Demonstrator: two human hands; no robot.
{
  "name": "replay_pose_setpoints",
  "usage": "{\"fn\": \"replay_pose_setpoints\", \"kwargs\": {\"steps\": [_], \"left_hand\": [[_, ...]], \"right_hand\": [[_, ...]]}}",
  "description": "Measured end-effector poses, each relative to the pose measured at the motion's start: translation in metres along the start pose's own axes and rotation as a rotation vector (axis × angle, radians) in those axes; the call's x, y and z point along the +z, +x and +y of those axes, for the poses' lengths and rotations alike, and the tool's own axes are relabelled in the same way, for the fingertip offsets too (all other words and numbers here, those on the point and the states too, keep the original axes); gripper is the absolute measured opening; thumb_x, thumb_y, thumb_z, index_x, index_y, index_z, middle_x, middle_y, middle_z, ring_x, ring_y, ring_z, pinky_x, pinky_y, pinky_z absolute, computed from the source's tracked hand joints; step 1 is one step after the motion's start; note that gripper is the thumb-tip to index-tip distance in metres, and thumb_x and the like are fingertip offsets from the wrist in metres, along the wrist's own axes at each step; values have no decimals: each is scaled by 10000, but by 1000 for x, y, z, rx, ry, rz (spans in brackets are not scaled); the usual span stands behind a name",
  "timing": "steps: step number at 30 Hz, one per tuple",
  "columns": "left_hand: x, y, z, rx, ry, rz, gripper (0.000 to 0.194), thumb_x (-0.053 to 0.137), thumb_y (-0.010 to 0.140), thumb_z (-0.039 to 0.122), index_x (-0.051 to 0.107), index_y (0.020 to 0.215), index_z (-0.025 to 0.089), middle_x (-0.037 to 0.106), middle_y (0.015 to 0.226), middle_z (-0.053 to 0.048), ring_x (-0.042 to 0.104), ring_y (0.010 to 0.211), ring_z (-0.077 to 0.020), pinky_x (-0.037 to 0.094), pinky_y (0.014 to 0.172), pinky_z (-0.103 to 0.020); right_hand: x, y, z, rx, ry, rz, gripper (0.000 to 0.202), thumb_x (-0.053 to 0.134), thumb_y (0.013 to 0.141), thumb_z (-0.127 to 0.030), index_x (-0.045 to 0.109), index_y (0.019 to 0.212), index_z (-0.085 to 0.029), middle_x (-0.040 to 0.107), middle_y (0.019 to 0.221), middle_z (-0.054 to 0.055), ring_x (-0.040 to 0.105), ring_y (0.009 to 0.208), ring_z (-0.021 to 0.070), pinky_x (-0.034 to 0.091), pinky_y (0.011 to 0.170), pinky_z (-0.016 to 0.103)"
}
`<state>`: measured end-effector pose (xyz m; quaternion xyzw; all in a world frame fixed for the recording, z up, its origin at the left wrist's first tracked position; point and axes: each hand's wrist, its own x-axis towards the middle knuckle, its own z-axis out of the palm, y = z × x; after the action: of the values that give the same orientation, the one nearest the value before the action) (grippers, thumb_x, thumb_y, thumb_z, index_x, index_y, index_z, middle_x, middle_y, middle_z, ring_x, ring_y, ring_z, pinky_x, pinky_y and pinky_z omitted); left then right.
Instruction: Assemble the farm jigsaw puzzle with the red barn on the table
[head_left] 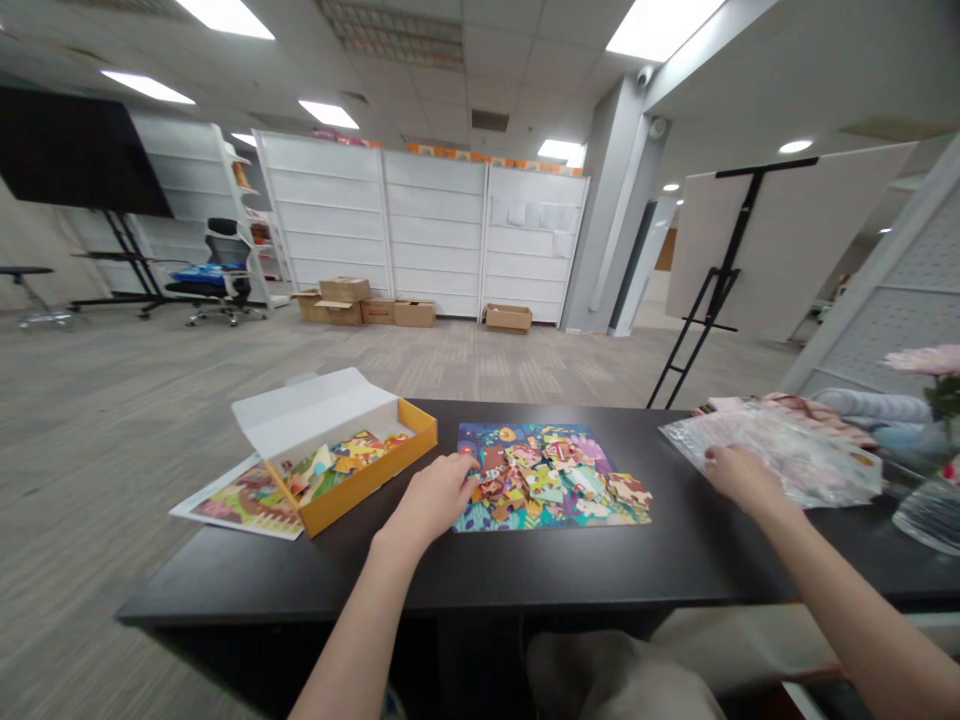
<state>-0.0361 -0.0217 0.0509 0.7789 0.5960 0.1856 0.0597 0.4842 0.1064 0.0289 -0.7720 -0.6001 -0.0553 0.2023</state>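
A heap of colourful puzzle pieces [544, 482] lies on a picture sheet [480, 440] at the middle of the dark table [600, 570]. My left hand [442, 490] rests at the left edge of the heap, fingers bent; whether it pinches a piece is too small to tell. To the right, my right hand [739, 475] is at the near-left part of a clear plastic bag [802, 460], its fingers curled at the plastic. An open yellow box [367, 480] with its white lid raised holds more pieces, left of my left hand.
Another picture sheet [251, 500] lies partly under the yellow box. Folded cloths [862, 410] and a glass vase [930, 510] with a pink flower stand at the right end. Beyond the table are cardboard boxes [345, 300] and a black easel [709, 290].
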Motion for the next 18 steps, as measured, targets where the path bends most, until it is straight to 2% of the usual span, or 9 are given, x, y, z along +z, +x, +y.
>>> {"fn": "replay_pose_setpoints", "kwargs": {"steps": [1,3,6,10,13,18], "left_hand": [[1,1,2,9,-10,-12,307,445,972,313,661,1162,202,696,1152,-112,643,1067,-293,505,877,-395],[3,2,5,31,-36,-27,326,468,971,367,653,1183,203,691,1183,-115,632,1099,-298,498,911,-403],[8,4,9,56,-57,-50,399,532,940,422,616,1263,204,667,1259,-126,609,1160,-311,482,963,-422],[13,6,10,53,-62,-87,461,583,906,411,580,1322,211,647,1302,-135,597,1198,-316,477,981,-429],[13,6,8,55,-73,-90,443,574,909,384,582,1320,218,644,1318,-128,600,1209,-305,470,998,-420],[15,7,6,60,-69,-78,399,552,918,394,608,1277,227,675,1267,-112,623,1162,-306,491,945,-417]], "right_hand": [[-6,-4,-12,-32,-107,12,249,581,803,-231,750,971,-159,694,1125,215,662,995,372,487,810,447],[-18,-12,-41,-80,-177,43,321,529,871,-292,724,1095,-169,678,1195,201,655,1031,348,496,793,410],[-30,-25,-91,-197,-63,-39,305,527,891,-356,734,1026,-176,746,1058,138,682,958,284,494,783,342],[-33,-44,-146,-357,172,-200,246,582,855,-395,741,894,-212,777,904,69,697,808,224,483,704,288],[-30,-58,-168,-387,215,-278,226,620,830,-412,739,843,-220,774,859,57,699,772,211,470,664,271],[-22,-79,-175,-452,195,-322,293,711,762,-512,738,824,-227,767,870,61,687,770,227,452,647,279]]}}
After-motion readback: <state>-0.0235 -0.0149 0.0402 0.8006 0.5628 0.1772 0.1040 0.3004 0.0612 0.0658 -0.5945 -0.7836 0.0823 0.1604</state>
